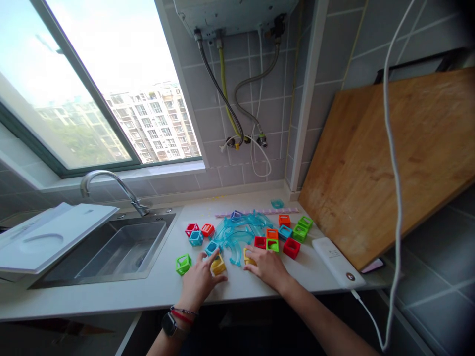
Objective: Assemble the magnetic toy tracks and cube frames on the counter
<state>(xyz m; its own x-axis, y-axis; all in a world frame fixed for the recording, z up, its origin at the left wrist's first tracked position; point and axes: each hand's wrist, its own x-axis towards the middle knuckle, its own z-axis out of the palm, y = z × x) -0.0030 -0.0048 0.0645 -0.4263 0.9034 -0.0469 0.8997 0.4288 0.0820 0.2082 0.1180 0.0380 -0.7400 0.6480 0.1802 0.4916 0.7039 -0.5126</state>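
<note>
My left hand [199,281] rests on the white counter [148,291], its fingers curled round a yellow hollow cube [218,266], with a fingertip by a blue cube [212,247]. My right hand [267,267] lies just to the right, fingers closed on another yellow cube [248,257]. Between and behind the hands lies a pile of clear blue curved track pieces [239,231]. Several hollow cubes in red, orange, green and blue sit around the pile. A green cube [183,264] stands alone left of my left hand.
A steel sink [111,249] with a tap [111,185] sits at the left, a white board [48,237] partly over it. A large wooden board [389,158] leans at the right. A white power bank [337,261] with a cable lies by it.
</note>
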